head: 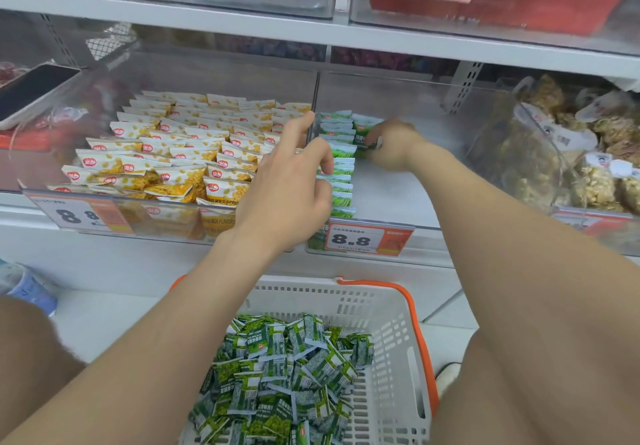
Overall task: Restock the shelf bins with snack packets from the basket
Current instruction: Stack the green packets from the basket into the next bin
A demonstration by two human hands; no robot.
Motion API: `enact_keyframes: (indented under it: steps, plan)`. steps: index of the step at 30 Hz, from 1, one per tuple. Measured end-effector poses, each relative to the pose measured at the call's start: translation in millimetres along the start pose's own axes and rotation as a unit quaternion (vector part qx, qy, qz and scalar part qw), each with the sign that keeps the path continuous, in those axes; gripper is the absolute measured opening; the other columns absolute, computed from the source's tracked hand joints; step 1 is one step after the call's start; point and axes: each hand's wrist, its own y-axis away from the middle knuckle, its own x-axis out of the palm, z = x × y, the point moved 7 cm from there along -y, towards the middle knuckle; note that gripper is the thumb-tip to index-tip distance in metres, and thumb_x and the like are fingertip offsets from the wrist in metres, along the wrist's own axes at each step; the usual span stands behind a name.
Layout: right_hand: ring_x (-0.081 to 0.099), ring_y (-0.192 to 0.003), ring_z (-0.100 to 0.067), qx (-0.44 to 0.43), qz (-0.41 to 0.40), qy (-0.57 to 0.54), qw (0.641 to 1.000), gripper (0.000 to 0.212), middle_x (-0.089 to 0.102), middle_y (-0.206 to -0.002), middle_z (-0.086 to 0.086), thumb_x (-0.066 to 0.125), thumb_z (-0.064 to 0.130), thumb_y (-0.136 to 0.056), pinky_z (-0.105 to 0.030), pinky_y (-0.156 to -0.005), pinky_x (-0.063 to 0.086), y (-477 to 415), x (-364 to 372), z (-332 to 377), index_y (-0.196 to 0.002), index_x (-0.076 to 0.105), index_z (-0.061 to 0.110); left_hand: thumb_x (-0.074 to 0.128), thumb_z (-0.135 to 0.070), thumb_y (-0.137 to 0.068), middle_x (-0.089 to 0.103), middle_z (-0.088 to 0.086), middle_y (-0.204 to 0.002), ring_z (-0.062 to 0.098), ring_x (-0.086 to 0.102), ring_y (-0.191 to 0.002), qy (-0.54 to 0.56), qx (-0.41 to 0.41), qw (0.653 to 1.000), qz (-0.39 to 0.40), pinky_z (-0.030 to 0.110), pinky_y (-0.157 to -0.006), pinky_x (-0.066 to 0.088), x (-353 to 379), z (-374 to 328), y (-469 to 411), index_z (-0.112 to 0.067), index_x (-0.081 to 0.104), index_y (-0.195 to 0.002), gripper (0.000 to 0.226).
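A white basket with orange handles sits low in front of me, holding several green snack packets. In the clear middle shelf bin a row of green packets stands on edge along the left wall. My left hand rests against that row, fingers curled over the packet tops, the index finger up by the divider. My right hand reaches deep into the bin and grips a green packet at the back of the row.
The bin on the left is packed with yellow-and-white snack packets. Bagged brown snacks fill the bin on the right. A phone lies at the far left. An orange 8.8 price tag hangs on the bin front. A shelf runs overhead.
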Motion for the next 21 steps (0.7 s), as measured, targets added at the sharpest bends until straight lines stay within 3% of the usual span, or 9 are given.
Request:
enact_keyframes:
  steps: [2, 4, 6, 8, 10, 14, 16, 18, 21]
  plan:
    - [0.052, -0.125, -0.039, -0.019, 0.000, -0.026, 0.999, 0.039, 0.058, -0.134, -0.015, 0.053, 0.017, -0.098, -0.038, -0.101, 0.049, 22, -7, -1, -0.135, 0.061, 0.008, 0.055, -0.011, -0.089, 0.038, 0.003, -0.151, 0.023, 0.053, -0.123, 0.013, 0.014, 0.999, -0.030, 0.043, -0.092, 0.047, -5, -4, 0, -0.021, 0.053, -0.114, 0.026]
    - [0.059, -0.112, -0.043, -0.026, -0.048, -0.063, 0.997, 0.037, 0.066, -0.120, -0.021, 0.047, 0.014, -0.092, -0.044, -0.093, 0.055, 46, -22, 2, -0.122, 0.068, 0.004, 0.058, -0.012, -0.091, 0.045, 0.004, -0.132, 0.021, 0.051, -0.116, 0.017, 0.034, 0.997, -0.061, 0.042, -0.094, 0.047, -11, -9, 0, -0.013, 0.050, -0.123, 0.032]
    - [0.063, -0.095, -0.045, -0.024, -0.130, -0.099, 0.986, 0.037, 0.071, -0.099, -0.022, 0.042, 0.019, -0.085, -0.048, -0.082, 0.059, 76, -45, 7, -0.099, 0.073, 0.005, 0.059, -0.013, -0.093, 0.046, 0.005, -0.124, 0.022, 0.050, -0.113, 0.001, 0.049, 0.996, -0.075, 0.043, -0.095, 0.046, -14, -13, 1, -0.010, 0.051, -0.123, 0.031]
    - [0.064, -0.090, -0.042, -0.030, -0.206, -0.124, 0.970, 0.030, 0.072, -0.089, -0.015, 0.046, 0.024, -0.086, -0.044, -0.079, 0.058, 115, -70, 15, -0.090, 0.073, 0.010, 0.061, -0.014, -0.095, 0.048, 0.007, -0.124, 0.025, 0.051, -0.114, -0.027, 0.061, 0.994, -0.081, 0.044, -0.096, 0.046, -16, -17, 4, -0.010, 0.054, -0.120, 0.027]
    - [0.065, -0.087, -0.033, -0.058, -0.217, -0.139, 0.964, 0.023, 0.072, -0.082, -0.007, 0.052, 0.025, -0.086, -0.039, -0.077, 0.057, 155, -82, 30, -0.085, 0.073, 0.015, 0.062, -0.012, -0.095, 0.052, 0.011, -0.122, 0.030, 0.053, -0.112, -0.070, 0.072, 0.989, -0.107, 0.045, -0.092, 0.045, -20, -25, 14, -0.010, 0.059, -0.116, 0.021]
    - [0.065, -0.071, -0.027, -0.130, -0.053, -0.052, 0.989, 0.024, 0.067, -0.066, -0.004, 0.056, 0.032, -0.079, -0.034, -0.064, 0.056, 210, -60, 63, -0.071, 0.068, 0.012, 0.060, -0.001, -0.086, 0.053, 0.018, -0.093, 0.036, 0.049, -0.084, -0.123, 0.143, 0.963, -0.192, 0.047, -0.070, 0.037, -27, -44, 57, -0.001, 0.061, -0.091, 0.005]
    - [0.057, -0.066, -0.029, -0.164, 0.063, 0.018, 0.984, 0.028, 0.054, -0.060, -0.004, 0.059, 0.031, -0.082, -0.030, -0.052, 0.044, 228, -24, 71, -0.063, 0.053, 0.012, 0.062, -0.005, -0.083, 0.049, 0.014, -0.082, 0.033, 0.047, -0.075, -0.139, 0.192, 0.962, -0.137, 0.045, -0.065, 0.032, -9, -43, 77, -0.003, 0.058, -0.083, 0.004]
    - [0.052, -0.064, -0.026, -0.200, 0.146, 0.093, 0.964, 0.031, 0.046, -0.065, 0.000, 0.059, 0.028, -0.089, -0.028, -0.051, 0.035, 246, 16, 75, -0.065, 0.042, 0.017, 0.061, -0.012, -0.084, 0.048, 0.009, -0.076, 0.032, 0.047, -0.070, -0.150, 0.220, 0.963, -0.051, 0.043, -0.063, 0.030, 19, -33, 94, -0.007, 0.055, -0.080, 0.009]
    - [0.051, -0.068, -0.018, -0.211, 0.216, 0.137, 0.943, 0.016, 0.048, -0.080, 0.002, 0.058, 0.022, -0.093, -0.029, -0.055, 0.038, 260, 72, 73, -0.080, 0.049, 0.019, 0.056, -0.025, -0.088, 0.051, 0.007, -0.075, 0.030, 0.046, -0.070, -0.151, 0.252, 0.953, 0.070, 0.041, -0.063, 0.033, 69, -21, 123, -0.011, 0.060, -0.083, 0.016]
